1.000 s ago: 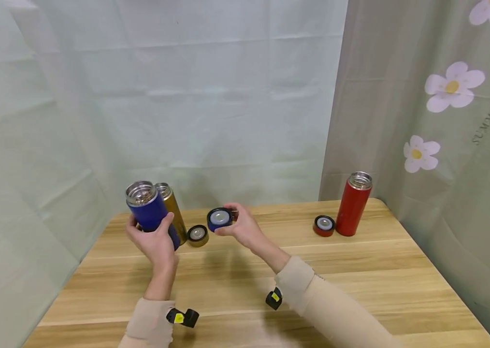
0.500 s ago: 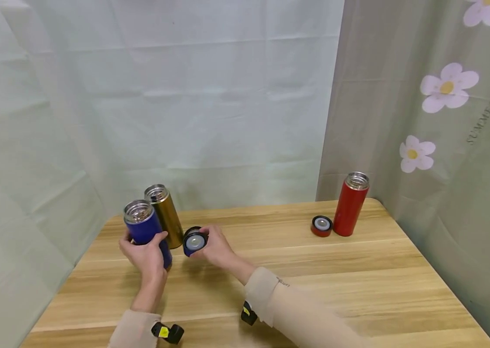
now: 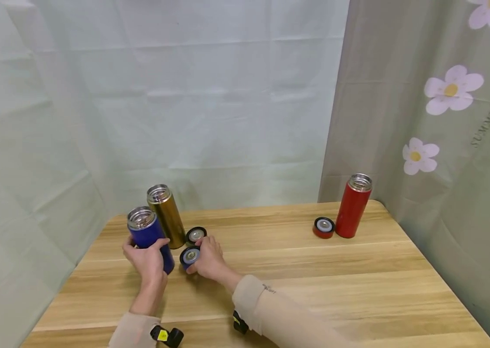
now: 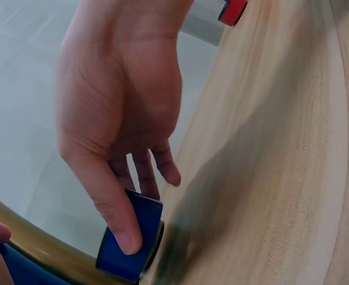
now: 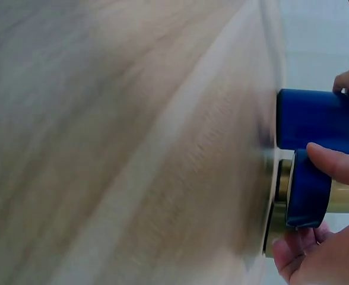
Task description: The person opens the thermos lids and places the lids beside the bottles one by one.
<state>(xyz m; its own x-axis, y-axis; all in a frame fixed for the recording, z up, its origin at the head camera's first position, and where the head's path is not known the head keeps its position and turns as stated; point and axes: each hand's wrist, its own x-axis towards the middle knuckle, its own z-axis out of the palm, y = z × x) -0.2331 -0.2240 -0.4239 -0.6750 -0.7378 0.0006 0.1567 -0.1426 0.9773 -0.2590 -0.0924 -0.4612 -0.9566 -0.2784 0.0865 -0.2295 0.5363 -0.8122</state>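
My left hand [image 3: 148, 262] grips an uncapped blue vacuum flask [image 3: 145, 236], upright at the left of the table with its steel mouth facing up. Between thumb and fingers my right hand [image 3: 212, 261] holds the blue lid [image 3: 190, 256], inner side up, low over the wood beside the flask. Right behind it lies a gold lid [image 3: 195, 235], also inner side up. An uncapped gold flask [image 3: 168, 217] stands behind the blue one. In the right wrist view the blue lid [image 5: 309, 190] hovers close to the tabletop, partly covering the gold lid [image 5: 276, 231].
Toward the back right of the wooden table [image 3: 336, 285] stands an uncapped red flask [image 3: 353, 211], its red lid [image 3: 324, 229] lying beside it, inner side up. Pale cloth [image 3: 227, 96] hangs behind the table, and a flowered curtain [image 3: 453, 193] hangs on the right.
Both hands have come down toward the tabletop. The right hand has carried the blue lid left and down, in front of the gold lid. The blue flask has been lowered, uncovering more of the gold flask.
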